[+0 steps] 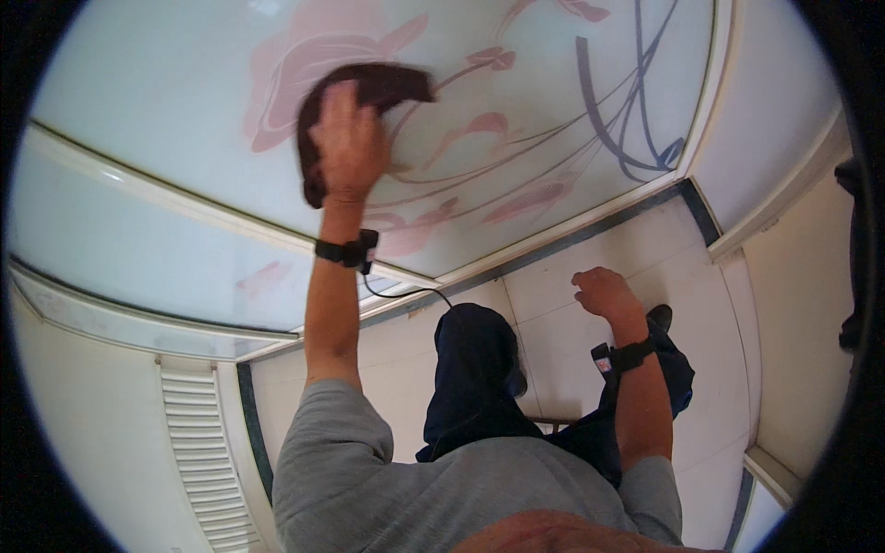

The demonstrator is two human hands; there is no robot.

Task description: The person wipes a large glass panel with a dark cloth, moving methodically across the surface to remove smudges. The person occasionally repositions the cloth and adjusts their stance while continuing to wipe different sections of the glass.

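My left hand (pixel 349 142) presses a dark brown cloth (pixel 401 81) against a frosted glass panel (pixel 525 76) printed with pink flowers and grey stems. The hand is slightly blurred, its back towards me, and the cloth spreads around it at the top and left. My right hand (pixel 608 294) hangs above the tiled floor, apart from the panel. Its fingers are curled, no object shows in it, and its palm is hidden.
The panel's pale frame (pixel 553 238) meets a dark floor strip (pixel 622 206). More framed glass (pixel 159 242) and a white louvred panel (pixel 207 456) stand at left. A black cable (pixel 408 296) runs from the left wrist strap (pixel 346 250) to my knee. Pale walls (pixel 767 90) rise at right.
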